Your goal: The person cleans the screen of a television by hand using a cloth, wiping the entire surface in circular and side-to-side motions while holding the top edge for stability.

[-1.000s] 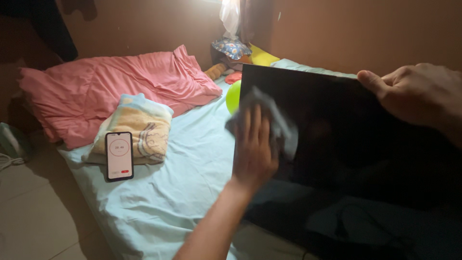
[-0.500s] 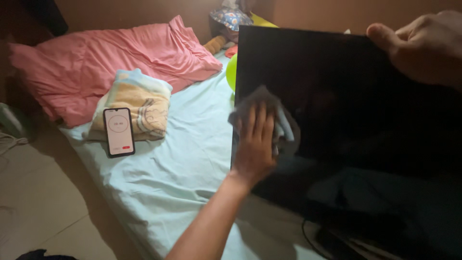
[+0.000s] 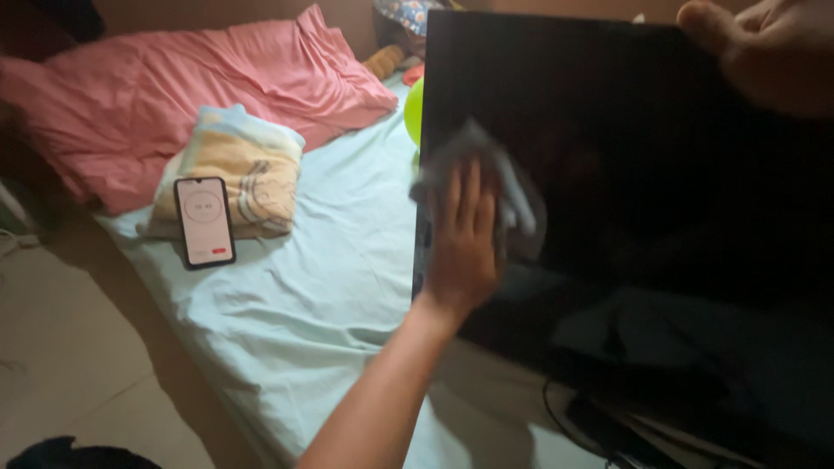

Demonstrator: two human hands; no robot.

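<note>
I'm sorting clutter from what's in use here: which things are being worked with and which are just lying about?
In use: black screen, steadied at its top edge by the right hand; grey cloth pressed to it by the left hand.

Lying about: phone, folded towel, pink blanket, green ball, on the pale blue sheet.

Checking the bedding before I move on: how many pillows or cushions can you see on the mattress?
2. A pink pillow lies at the head of the mattress; a smaller yellow-and-blue patterned cushion sits before it, behind the phone. The black screen may hide more.
</note>
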